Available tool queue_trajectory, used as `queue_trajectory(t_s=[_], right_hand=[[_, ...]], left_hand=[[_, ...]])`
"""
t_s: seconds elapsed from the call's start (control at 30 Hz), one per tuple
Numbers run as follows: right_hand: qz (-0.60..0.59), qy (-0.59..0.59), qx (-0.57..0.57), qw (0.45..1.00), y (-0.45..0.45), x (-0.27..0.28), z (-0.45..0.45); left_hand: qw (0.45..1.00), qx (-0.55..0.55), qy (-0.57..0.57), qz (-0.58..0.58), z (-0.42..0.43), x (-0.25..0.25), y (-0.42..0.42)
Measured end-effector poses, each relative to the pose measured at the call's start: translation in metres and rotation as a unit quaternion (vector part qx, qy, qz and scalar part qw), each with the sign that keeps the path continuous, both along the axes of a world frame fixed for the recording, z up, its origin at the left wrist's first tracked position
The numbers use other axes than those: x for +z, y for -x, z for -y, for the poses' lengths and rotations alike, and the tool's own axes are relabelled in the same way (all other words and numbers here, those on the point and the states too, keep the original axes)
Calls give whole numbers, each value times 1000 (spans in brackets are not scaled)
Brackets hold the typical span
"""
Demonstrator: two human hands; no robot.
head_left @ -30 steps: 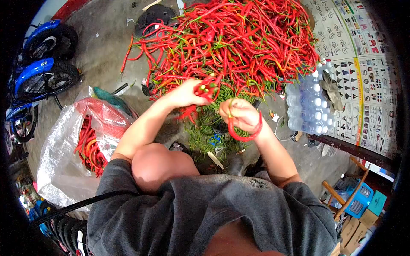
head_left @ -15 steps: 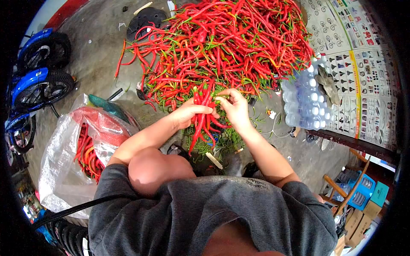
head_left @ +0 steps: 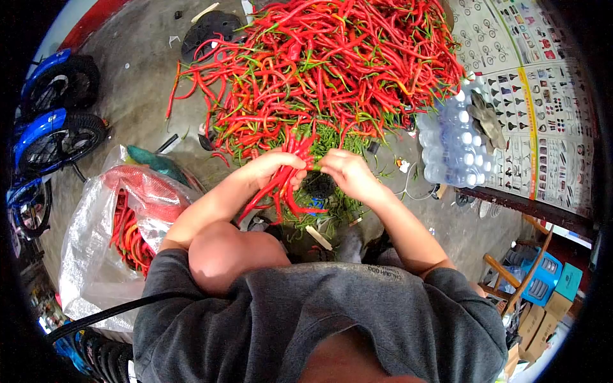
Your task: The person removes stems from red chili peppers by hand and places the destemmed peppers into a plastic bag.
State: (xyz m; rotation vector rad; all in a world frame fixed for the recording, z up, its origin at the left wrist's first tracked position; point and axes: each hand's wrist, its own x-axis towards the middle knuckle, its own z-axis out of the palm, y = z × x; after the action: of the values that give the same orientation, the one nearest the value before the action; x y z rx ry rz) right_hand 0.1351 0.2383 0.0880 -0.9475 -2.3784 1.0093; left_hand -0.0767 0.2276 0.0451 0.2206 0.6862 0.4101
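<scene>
A bunch of long red chili peppers (head_left: 281,189) is gripped in my left hand (head_left: 278,167), their tips fanning down toward me. My right hand (head_left: 348,171) pinches a green chili stem (head_left: 313,166) at the right side of the bunch. Just beyond both hands spreads a large heap of red chilies (head_left: 345,64), many with green stems attached. Loose green stems (head_left: 335,142) lie on the floor under and around my hands.
At left stands an open clear plastic bag (head_left: 89,255) with red chilies (head_left: 131,233) inside. Wrapped water bottles (head_left: 452,143) sit at right, with a glove (head_left: 486,121) on them, beside a printed poster sheet (head_left: 549,96). Blue-fendered bicycle wheels (head_left: 67,137) line the far left.
The bunch in my left hand has tilted, its tips swinging left. My right hand has come down slightly, its fingers now at the bunch's right side.
</scene>
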Motion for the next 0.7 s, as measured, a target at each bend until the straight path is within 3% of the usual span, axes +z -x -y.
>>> queue_trajectory(t_s=[0.03, 0.1, 0.17, 0.23, 0.3, 0.37, 0.43, 0.5, 0.53, 0.6, 0.63, 0.7], right_hand=[[0, 0, 0, 1000, -2, 0, -1], [43, 6, 149, 988, -7, -1, -3], [59, 5, 176, 983, -8, -2, 0], [197, -58, 341, 917, -5, 5, 3], [221, -62, 370, 900, -14, 6, 5], [375, -28, 307, 874, -44, -10, -4], [412, -66, 120, 901, -78, -24, -21], [456, -36, -157, 875, -94, -40, -45], [457, -36, -157, 875, -103, -53, -49], [470, -51, -311, 825, -122, -88, -55], [470, -52, -312, 824, -129, -100, -54], [396, 115, -303, 859, -139, -118, -56]], left_hand=[[1000, 0, 0, 0, 1, 0, -1], [994, -92, -31, -58, 2, 2, -3], [971, -181, -111, -114, 4, -2, -10], [955, -220, -156, -123, 6, 2, -16], [925, -218, -231, -207, -2, 10, -14], [917, -193, -265, -227, -1, -5, -9], [930, -163, -250, -216, 0, -9, -10], [941, -133, -234, -204, 2, -9, -12], [951, -118, -209, -196, 2, -8, -13], [967, -95, -176, -159, -2, -9, -11], [967, -95, -177, -159, -1, -11, -10], [986, -24, -116, -117, -2, -15, -9]])
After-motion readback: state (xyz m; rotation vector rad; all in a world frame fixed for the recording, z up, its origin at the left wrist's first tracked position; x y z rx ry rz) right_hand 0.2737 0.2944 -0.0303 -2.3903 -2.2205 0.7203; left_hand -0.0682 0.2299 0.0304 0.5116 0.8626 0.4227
